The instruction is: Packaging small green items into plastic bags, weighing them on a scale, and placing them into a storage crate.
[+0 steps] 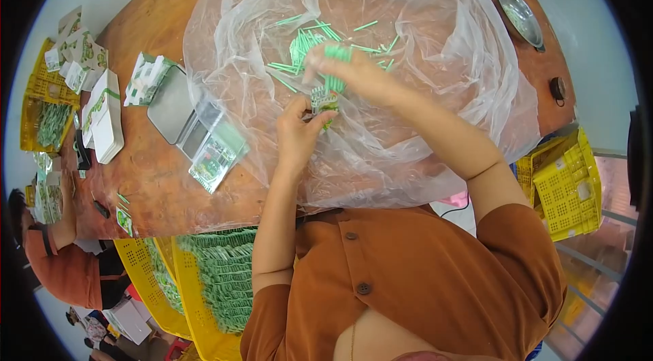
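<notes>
My left hand (302, 126) pinches a small green-and-white printed plastic packet (324, 100) near the middle of the table, its mouth turned up. Just above it, my right hand (331, 66) grips a bundle of thin green sticks (335, 78); their lower ends are at the packet, and whether they are inside it I cannot tell. The hand is slightly blurred. Behind lies a loose heap of the same green sticks (306, 47), spread on a large crumpled clear plastic sheet (433, 121).
On the left stand a flat scale (171, 106) with printed packets (214, 159) on it, and a stack of white cards (108, 121). A metal bowl (519, 18) is at the far right. Yellow crates (191, 300) hold filled packets below the table. A co-worker (66, 264) is at the left.
</notes>
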Action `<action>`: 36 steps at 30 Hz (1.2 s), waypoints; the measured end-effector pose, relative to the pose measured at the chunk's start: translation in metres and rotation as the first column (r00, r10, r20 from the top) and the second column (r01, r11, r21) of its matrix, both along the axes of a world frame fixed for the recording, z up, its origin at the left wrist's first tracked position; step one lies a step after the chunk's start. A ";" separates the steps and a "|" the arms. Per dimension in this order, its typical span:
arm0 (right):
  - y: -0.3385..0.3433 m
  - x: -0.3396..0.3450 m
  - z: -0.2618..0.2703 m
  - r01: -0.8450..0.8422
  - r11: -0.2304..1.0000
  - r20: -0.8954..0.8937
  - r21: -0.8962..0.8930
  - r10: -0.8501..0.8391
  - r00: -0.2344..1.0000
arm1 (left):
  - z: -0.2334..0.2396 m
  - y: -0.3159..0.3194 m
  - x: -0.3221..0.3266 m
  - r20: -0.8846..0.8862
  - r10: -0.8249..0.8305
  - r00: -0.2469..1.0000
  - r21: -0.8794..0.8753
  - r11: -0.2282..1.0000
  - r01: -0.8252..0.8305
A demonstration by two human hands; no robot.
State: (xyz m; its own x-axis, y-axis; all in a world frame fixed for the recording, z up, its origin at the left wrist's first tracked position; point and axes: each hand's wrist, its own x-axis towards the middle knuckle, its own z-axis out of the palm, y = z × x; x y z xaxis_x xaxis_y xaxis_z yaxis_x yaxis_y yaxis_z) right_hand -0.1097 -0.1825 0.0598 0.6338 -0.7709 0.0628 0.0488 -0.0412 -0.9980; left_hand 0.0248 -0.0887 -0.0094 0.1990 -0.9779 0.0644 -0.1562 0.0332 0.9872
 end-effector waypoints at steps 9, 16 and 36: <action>-0.005 -0.008 -0.010 -0.390 0.878 -0.325 -0.276 0.296 0.898 | 0.002 -0.004 0.002 -0.112 -0.052 0.992 -0.041 0.998 0.048; -0.005 -0.016 0.021 -0.184 0.891 -0.307 -0.415 0.053 0.950 | 0.027 -0.017 0.009 -0.638 -0.133 0.758 -0.082 0.991 0.106; 0.038 0.048 0.114 -0.305 0.111 -0.317 -0.946 -0.111 0.942 | 0.075 0.038 0.059 -0.821 -0.334 0.463 -0.381 0.925 -0.007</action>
